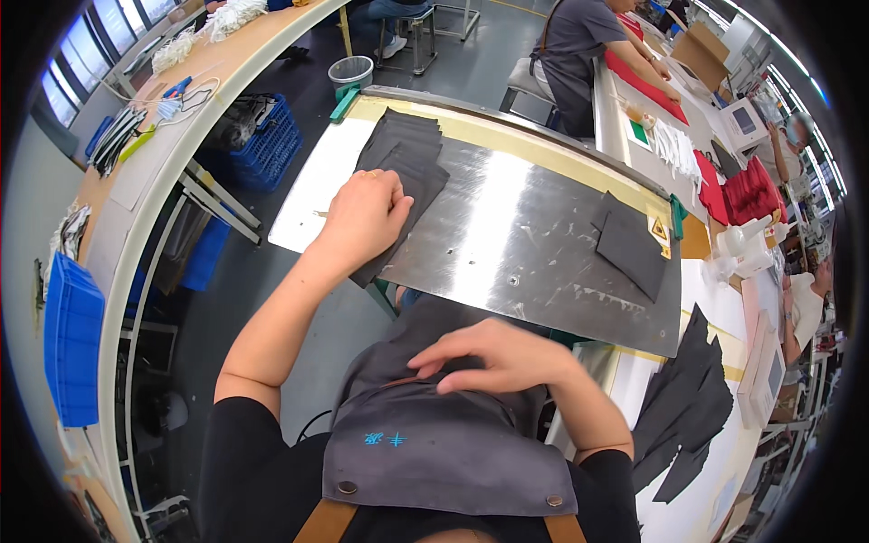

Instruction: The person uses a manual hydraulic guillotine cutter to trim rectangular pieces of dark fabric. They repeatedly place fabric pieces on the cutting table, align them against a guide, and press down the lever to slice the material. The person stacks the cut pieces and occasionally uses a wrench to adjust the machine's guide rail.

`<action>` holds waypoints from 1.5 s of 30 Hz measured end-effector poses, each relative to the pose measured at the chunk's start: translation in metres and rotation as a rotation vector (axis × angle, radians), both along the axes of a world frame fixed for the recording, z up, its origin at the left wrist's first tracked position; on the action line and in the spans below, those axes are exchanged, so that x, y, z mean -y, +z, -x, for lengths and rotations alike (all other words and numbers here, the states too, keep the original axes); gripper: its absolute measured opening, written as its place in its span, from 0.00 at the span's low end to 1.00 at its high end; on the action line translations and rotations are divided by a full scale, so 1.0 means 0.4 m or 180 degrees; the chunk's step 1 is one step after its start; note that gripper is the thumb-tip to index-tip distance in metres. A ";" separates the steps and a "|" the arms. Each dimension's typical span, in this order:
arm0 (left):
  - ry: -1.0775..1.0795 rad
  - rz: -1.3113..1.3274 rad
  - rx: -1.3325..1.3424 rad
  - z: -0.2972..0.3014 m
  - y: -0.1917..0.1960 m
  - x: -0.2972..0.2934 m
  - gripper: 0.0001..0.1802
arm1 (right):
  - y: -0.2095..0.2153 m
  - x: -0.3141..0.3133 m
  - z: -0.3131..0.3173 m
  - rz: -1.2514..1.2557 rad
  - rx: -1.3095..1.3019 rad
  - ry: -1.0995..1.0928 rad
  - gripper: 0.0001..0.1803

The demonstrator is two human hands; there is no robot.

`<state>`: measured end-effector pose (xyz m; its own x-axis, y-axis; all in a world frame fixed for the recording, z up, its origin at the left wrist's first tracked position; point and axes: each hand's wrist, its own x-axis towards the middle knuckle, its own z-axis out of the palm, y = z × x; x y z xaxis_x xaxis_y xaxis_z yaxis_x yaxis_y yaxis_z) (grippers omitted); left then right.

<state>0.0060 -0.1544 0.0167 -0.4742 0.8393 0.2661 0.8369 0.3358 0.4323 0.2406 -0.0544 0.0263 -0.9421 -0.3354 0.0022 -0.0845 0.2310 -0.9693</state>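
Note:
A fanned stack of black fabric pieces [398, 149] lies at the left end of a shiny metal plate [471, 244] on the worktable. My left hand [367, 213] is on this stack with its fingers curled closed against the cloth, hiding part of it. Above the grey apron [434, 434] at my lap hovers my right hand [498, 355], slightly blurred, its fingers apart and nothing in them. A smaller black fabric piece or short pile [631, 249] rests at the plate's right end, beside a yellow warning label [659, 233].
More black cut fabric [690, 407] lies on the white surface at my right. A long bench [149, 172] with tools curves along the left, a blue crate [262, 145] beneath it. Beyond the table stand a bin [351, 72] and a seated person [575, 63] near red fabric [647, 81].

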 end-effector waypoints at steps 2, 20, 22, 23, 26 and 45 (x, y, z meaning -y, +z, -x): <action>-0.0157 -0.0042 0.0141 -0.014 0.039 0.018 0.12 | 0.066 -0.049 0.002 -0.0484 -0.0192 -0.0525 0.19; -0.0029 -0.0595 0.3406 0.097 0.035 0.132 0.12 | 0.011 -0.144 0.294 -0.1756 -0.2187 -0.1472 0.09; -0.0288 -0.0706 0.3404 0.090 0.032 0.132 0.19 | -0.002 -0.132 0.309 -0.1922 -0.2314 -0.1567 0.10; -0.0314 -0.0711 0.3368 0.090 0.028 0.136 0.20 | -0.006 -0.124 0.310 -0.1969 -0.2621 -0.1639 0.10; -0.0320 -0.0980 0.3093 0.073 0.016 0.129 0.14 | 0.002 -0.110 0.303 -0.2378 -0.3731 -0.1489 0.14; -0.0216 -0.1667 0.1413 0.023 0.218 -0.030 0.08 | -0.065 -0.120 0.252 -0.3187 -0.3165 -0.1370 0.22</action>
